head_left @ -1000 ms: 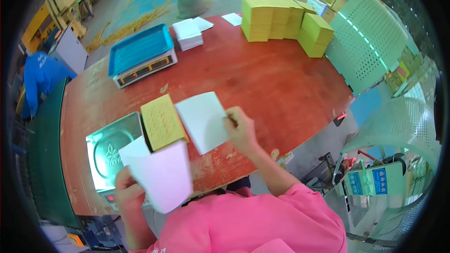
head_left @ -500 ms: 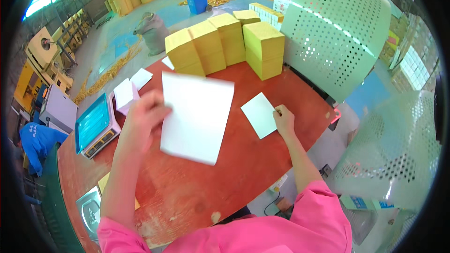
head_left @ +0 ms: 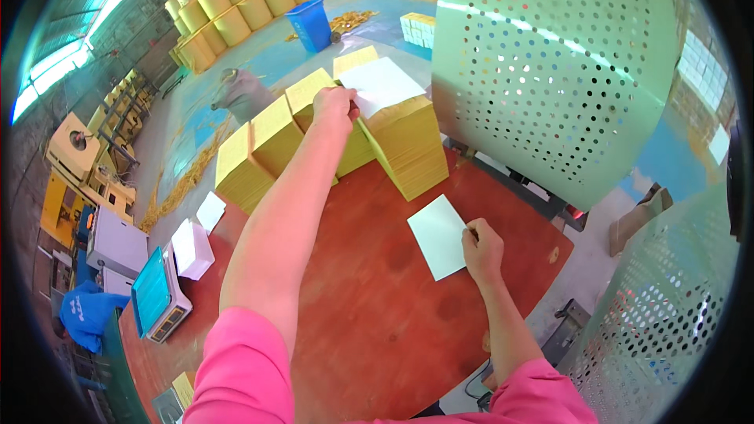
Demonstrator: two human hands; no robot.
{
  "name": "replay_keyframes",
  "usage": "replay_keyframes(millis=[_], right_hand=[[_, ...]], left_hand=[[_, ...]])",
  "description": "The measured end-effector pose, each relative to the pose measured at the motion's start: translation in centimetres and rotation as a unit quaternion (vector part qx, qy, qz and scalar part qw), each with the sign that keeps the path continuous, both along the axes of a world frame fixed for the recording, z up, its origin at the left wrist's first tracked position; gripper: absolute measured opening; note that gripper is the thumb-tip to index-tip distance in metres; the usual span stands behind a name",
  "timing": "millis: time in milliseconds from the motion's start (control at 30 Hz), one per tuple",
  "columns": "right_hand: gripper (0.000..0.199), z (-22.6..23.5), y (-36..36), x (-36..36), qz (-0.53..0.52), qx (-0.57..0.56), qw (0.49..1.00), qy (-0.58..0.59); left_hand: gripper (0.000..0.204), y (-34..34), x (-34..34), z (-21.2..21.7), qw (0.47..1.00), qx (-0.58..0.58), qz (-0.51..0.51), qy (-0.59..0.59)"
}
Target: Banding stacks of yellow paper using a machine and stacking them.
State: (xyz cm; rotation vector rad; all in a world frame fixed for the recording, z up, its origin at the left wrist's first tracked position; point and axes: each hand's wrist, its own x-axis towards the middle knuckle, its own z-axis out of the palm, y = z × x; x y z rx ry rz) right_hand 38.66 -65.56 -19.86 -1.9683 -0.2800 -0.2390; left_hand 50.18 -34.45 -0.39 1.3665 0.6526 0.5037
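Note:
My left hand [head_left: 336, 104] reaches far out, its fingers pinched at the left edge of a white paper sheet [head_left: 382, 83]. That sheet lies over the top of the nearest right-hand stack of yellow paper [head_left: 410, 145]. Further yellow paper stacks [head_left: 267, 135] stand to the left of it along the table's far edge. At the right of the red table [head_left: 369, 314], my right hand [head_left: 483, 251] is closed at the right edge of a smaller white paper piece [head_left: 438, 237]. Something small and dark shows among its fingers, too little to name.
On the left are a scale [head_left: 159, 294] with a blue-green pan and a small stack of white paper [head_left: 192, 249]. A large perforated pale-green drum [head_left: 550, 71] stands close at the right. Beyond are a blue bin [head_left: 311, 25], a grey sack [head_left: 242, 94] and yellow rolls [head_left: 232, 25].
My left hand has carried the white sheet forward from above the table onto the yellow paper stack. The view has shifted. My right hand still holds the smaller white piece.

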Motion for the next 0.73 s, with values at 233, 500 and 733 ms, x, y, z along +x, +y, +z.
replay_keyframes(millis=[233, 500, 733], right_hand=[[0.007, -0.1, 0.2, 0.4, -0.011, -0.034, 0.999, -0.002], [0.003, -0.7, -0.5, 1.4, 0.019, 0.126, 0.990, 0.053], [0.016, -1.6, -0.3, 10.0, 0.169, 0.520, 0.803, 0.236]], left_hand=[[0.017, 0.0, 1.0, -2.1, 0.986, 0.147, 0.015, 0.076], [0.037, 0.5, 0.7, -3.4, 0.900, 0.417, 0.065, 0.108], [0.061, 1.5, 1.6, -0.6, 0.721, 0.690, 0.014, 0.055]])
